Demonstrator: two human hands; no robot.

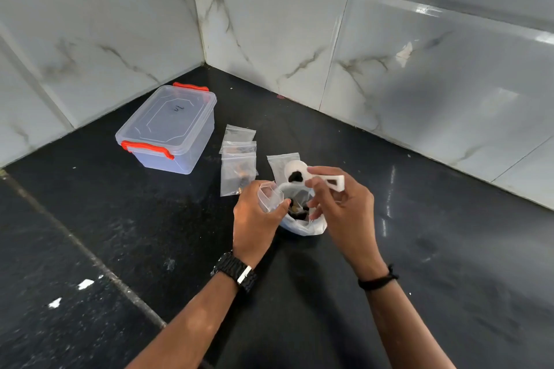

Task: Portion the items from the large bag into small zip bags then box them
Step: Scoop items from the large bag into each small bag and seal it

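Left hand: fingers pinch open small clear zip bag.
Right hand: fingers clamp white plastic scoop, dark pieces aboard, above large white bag.
Risk: tilted scoop could spill pieces onto black counter.

One view only, taken from the person's head. It looks forward and steeply down onto a dark worktop set into a corner of marble-patterned wall tiles. The wide-angle lens bends the tile joints and the worktop edges outward. The corner seam sits above centre, slightly left, so the camera faces into the corner. Both forearms enter from the bottom edge and run upward to the middle of the frame; the left hand and right hand lie close below the lens, near centre. A clear lidded box stands farther off, upper left. No second view exists to share coverage.
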